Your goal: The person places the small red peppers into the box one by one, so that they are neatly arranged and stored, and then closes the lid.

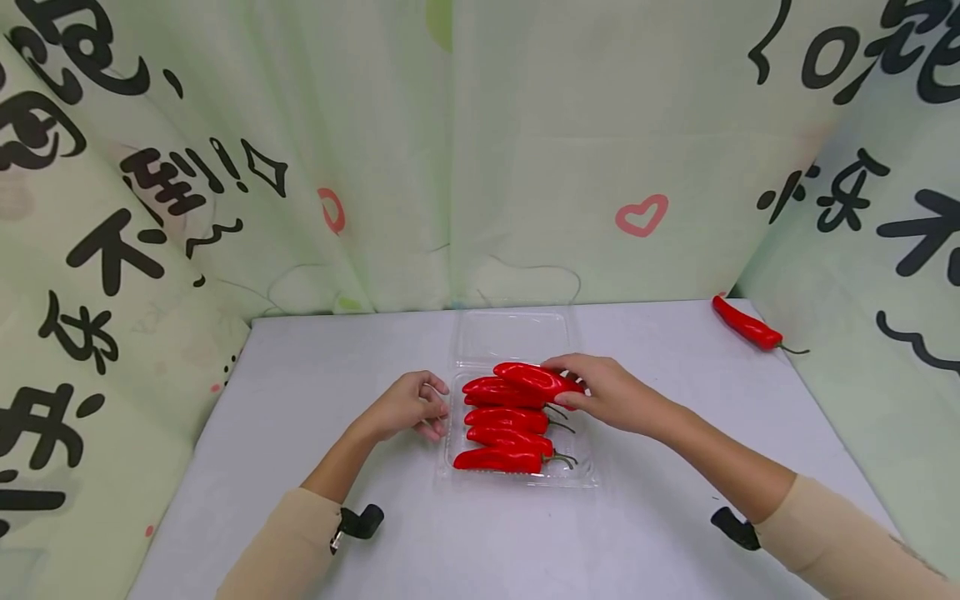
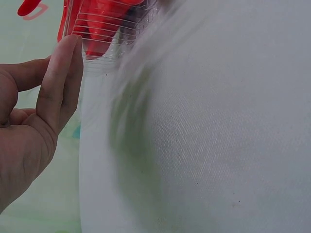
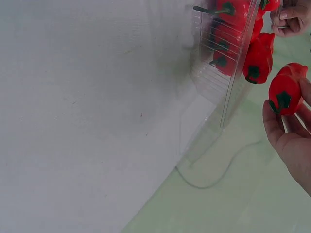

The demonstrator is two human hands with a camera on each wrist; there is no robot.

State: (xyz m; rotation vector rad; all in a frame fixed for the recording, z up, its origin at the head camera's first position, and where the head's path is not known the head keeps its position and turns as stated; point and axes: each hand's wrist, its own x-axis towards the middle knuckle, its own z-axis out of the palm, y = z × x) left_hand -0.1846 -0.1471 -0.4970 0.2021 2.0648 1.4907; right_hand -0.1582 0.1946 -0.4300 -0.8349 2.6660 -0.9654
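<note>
My right hand (image 1: pixel 611 390) holds a red chili pepper (image 1: pixel 531 378) between thumb and fingers, over the far end of a clear plastic box (image 1: pixel 583 467). In the right wrist view this held pepper (image 3: pixel 283 90) points its green stem end toward the camera, above the box rim. Several more red chili peppers (image 1: pixel 501 461) lie side by side across the box, stems to the right. My left hand (image 1: pixel 411 408) is beside the box's left edge. Its extended fingertips are right at the ribbed wall in the left wrist view, with nothing held.
The box's clear lid (image 1: pixel 513 337) lies folded back at the far side. One more red chili pepper (image 1: pixel 750 325) lies at the table's far right corner. A white-covered table (image 1: pixel 645 533) is enclosed by pale green printed curtains (image 1: pixel 525 167) at the back and sides.
</note>
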